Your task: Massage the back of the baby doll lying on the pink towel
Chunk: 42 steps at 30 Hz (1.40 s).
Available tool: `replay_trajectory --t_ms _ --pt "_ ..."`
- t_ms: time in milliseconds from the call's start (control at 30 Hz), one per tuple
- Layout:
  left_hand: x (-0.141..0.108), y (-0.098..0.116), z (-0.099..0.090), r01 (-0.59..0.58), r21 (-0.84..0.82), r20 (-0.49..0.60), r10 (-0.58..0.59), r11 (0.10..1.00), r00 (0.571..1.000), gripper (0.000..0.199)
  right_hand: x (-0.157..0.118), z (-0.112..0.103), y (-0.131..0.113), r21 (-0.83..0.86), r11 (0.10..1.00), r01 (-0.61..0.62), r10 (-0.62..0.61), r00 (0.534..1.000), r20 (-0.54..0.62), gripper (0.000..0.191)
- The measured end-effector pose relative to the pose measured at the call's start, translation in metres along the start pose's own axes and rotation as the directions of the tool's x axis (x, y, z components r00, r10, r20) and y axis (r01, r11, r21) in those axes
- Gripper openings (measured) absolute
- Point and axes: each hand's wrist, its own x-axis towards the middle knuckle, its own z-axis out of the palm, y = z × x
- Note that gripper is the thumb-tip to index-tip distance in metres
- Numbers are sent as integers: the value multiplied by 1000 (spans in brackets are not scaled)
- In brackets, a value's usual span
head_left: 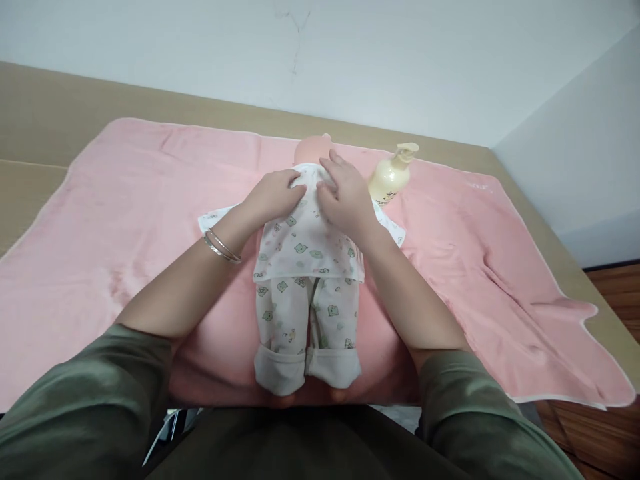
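A doll [313, 151] lies lengthwise before me, its feet end toward my body. It wears a white shirt [310, 243] with small green animal prints and matching pants [287, 313] with cuffs turned up. At the left of the neckline, my left hand [275, 195] pinches the shirt between thumb and fingers. My right hand [347, 193] rests on the right side of the neckline, fingers stretched and spread, thumb on the cloth. The shirt's sleeves stick out to both sides, partly hidden under my forearms. Only the smooth top of the doll's head shows.
A pale yellow pump bottle [391, 177] stands close to my right hand, leaning a little. The pink blanket [150, 200] under the doll has wrinkles at the right. It covers a tan table [60, 93] that meets a white wall [200, 53].
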Motion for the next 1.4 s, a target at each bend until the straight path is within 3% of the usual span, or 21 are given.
replay_trajectory --t_ms 67,267,467,633,733,867,1100,1267,1400 --pt "-1 0 -7 32 -29 5 -32 999 999 34 -2 4 -4 -2 1000 20 -20 999 -43 52" --pt "-5 3 -12 42 -54 -3 -43 998 999 27 -4 26 -4 -45 999 25 -23 998 51 51" --pt "-4 5 -30 103 -108 -43 -109 989 993 40 -9 11 -10 31 1000 5 -2 995 -102 51" --pt "-9 8 -51 158 -163 -162 -185 974 969 52 -7 15 -16 -116 993 -16 33 989 142 52" --pt "-14 11 -57 154 -188 -197 -191 970 962 52 -7 11 -19 -113 994 -10 26 989 145 50" --pt "-18 16 -59 146 -206 -207 -189 968 960 48 -10 9 -23 -74 997 5 -2 999 39 50" --pt "-19 18 -60 132 -227 -200 -179 965 963 49 -13 9 -24 -121 993 6 24 971 238 61" --pt "-17 16 -55 96 -263 -164 -142 960 976 58 -14 7 -21 -55 997 57 -53 996 73 60" --pt "-14 17 -49 85 -208 -162 -120 974 979 48 -13 24 -20 -99 992 81 -69 991 113 50"
